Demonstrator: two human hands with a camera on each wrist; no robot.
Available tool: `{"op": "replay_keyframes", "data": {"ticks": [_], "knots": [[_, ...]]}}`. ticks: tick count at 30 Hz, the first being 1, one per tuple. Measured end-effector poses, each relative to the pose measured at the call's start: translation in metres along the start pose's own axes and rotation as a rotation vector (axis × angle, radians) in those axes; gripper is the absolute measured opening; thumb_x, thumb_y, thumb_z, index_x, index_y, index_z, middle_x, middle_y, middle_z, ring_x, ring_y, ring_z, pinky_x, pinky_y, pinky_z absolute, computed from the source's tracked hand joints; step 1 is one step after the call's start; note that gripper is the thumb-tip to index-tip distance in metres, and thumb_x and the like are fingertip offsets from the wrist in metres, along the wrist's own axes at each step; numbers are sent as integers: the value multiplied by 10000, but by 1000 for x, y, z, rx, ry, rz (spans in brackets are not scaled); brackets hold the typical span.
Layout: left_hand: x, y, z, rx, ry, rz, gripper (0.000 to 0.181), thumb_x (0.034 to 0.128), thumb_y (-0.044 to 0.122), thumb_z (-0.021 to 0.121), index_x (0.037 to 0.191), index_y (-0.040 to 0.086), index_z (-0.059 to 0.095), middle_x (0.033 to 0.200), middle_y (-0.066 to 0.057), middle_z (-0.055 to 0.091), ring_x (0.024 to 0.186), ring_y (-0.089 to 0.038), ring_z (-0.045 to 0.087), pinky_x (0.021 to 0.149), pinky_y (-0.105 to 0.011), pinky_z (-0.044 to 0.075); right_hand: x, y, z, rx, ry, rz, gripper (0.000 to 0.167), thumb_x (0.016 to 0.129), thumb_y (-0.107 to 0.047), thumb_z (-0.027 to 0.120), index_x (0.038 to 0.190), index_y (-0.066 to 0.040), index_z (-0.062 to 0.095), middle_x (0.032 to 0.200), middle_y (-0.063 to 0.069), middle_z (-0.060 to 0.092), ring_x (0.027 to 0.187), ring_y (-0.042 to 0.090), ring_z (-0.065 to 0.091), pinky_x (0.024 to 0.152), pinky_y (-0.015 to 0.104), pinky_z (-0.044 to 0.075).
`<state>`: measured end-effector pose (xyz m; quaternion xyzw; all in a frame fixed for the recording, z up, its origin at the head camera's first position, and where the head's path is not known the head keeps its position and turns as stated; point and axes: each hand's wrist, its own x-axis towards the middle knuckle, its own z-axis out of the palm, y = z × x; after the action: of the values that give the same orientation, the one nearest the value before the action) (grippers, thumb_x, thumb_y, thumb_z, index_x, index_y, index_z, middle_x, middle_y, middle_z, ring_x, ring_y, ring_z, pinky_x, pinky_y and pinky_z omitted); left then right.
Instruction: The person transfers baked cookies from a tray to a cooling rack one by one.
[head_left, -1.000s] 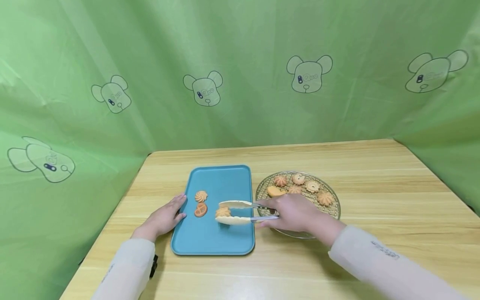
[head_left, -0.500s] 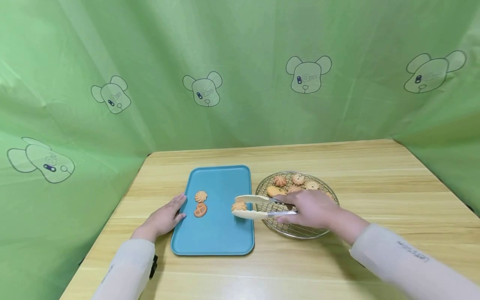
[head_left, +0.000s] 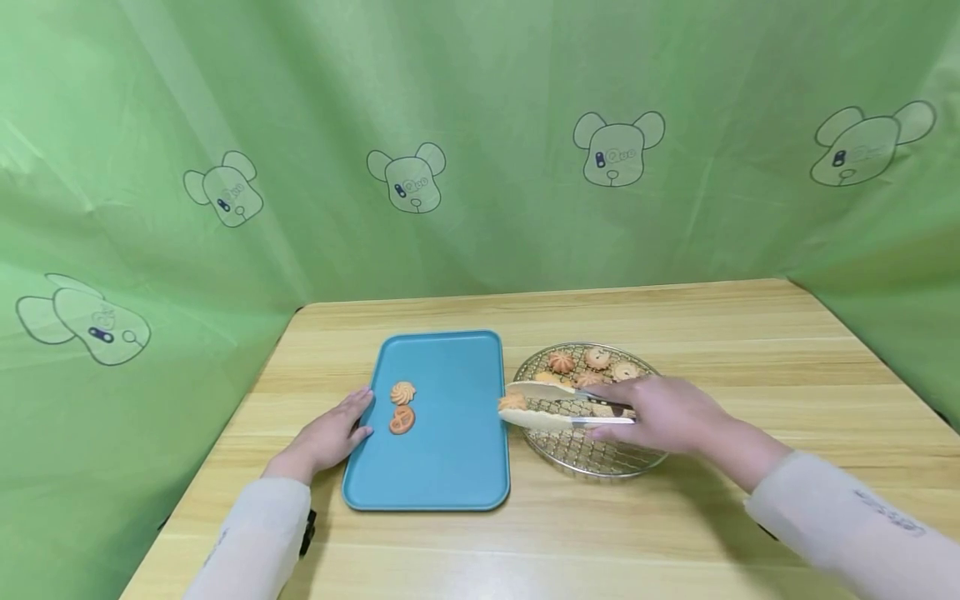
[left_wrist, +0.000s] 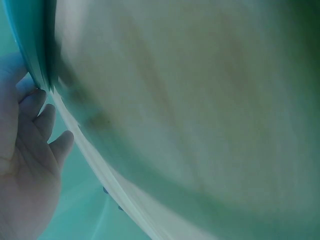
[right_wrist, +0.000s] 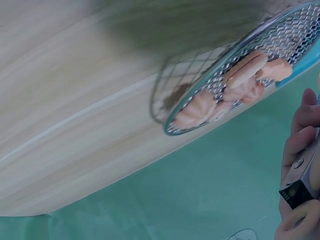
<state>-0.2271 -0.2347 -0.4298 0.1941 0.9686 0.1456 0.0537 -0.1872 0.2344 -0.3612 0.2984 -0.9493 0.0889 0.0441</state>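
Observation:
My right hand [head_left: 667, 414] grips metal tongs [head_left: 550, 421] with cream scalloped tips. Between those tips is a golden ridged cookie [head_left: 513, 402], held over the gap where the blue tray [head_left: 442, 471] meets the round wire rack [head_left: 592, 457]. On the tray's left half lie a swirl cookie [head_left: 402, 392] and, just below it, a brown pretzel-shaped cookie [head_left: 402, 420]. My left hand [head_left: 324, 433] rests against the tray's left edge with relaxed fingers. In the right wrist view, the tongs' metal handle [right_wrist: 302, 175] sits within the curled fingers.
Several cookies lie on the rack, among them a reddish ridged cookie [head_left: 561, 361] and a round pale cookie [head_left: 597, 358]; the right hand and tongs partly hide the others. The wooden table [head_left: 787, 358] is enclosed by a green curtain [head_left: 510, 233] with bear-head prints.
The right hand has moved right with the tongs and the ridged cookie, from over the middle of the tray to its right edge beside the rack. The left hand has stayed still.

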Motion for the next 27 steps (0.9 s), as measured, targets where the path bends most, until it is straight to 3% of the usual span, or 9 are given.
{"op": "replay_keyframes", "data": {"ticks": [2, 9, 13, 23, 27], "knots": [[0, 0, 0, -5, -4, -4, 604, 988, 213, 534, 1478, -26, 275, 1535, -184, 236, 1392, -363, 224, 1119, -503, 230, -3, 3, -3, 3, -5, 15, 712, 829, -642, 586, 1344, -150, 571, 1137, 130, 669, 935, 301, 665, 742, 485, 557], [1, -1, 0, 2, -5, -3, 605, 990, 225, 531, 1480, -21, 275, 1537, -179, 232, 1392, -362, 227, 1117, -503, 235, -13, 15, -11, 3, 2, 33, 690, 821, -634, 603, 1316, -154, 599, 1056, 99, 692, 795, 207, 660, 648, 453, 555], [0, -1, 0, 1, -3, -2, 604, 990, 224, 530, 1480, -21, 274, 1536, -181, 234, 1390, -365, 229, 1116, -507, 236, -20, 23, -11, -4, 22, 38, 674, 817, -601, 639, 1283, -114, 623, 1100, 124, 682, 879, 274, 674, 701, 491, 556], [1, -1, 0, -4, -7, -11, 604, 991, 224, 531, 1483, -14, 273, 1540, -174, 230, 1392, -359, 228, 1119, -500, 233, -37, 38, -18, -7, 17, 40, 651, 820, -572, 659, 1274, -106, 629, 1107, 136, 679, 876, 287, 678, 706, 498, 555], [1, -1, 0, -8, -10, -16, 605, 992, 230, 528, 1486, -6, 269, 1542, -167, 230, 1394, -350, 227, 1121, -492, 234, -44, 46, -21, -15, -9, 45, 644, 829, -575, 646, 1285, -120, 623, 1149, 136, 663, 766, 199, 667, 683, 477, 556]]}}
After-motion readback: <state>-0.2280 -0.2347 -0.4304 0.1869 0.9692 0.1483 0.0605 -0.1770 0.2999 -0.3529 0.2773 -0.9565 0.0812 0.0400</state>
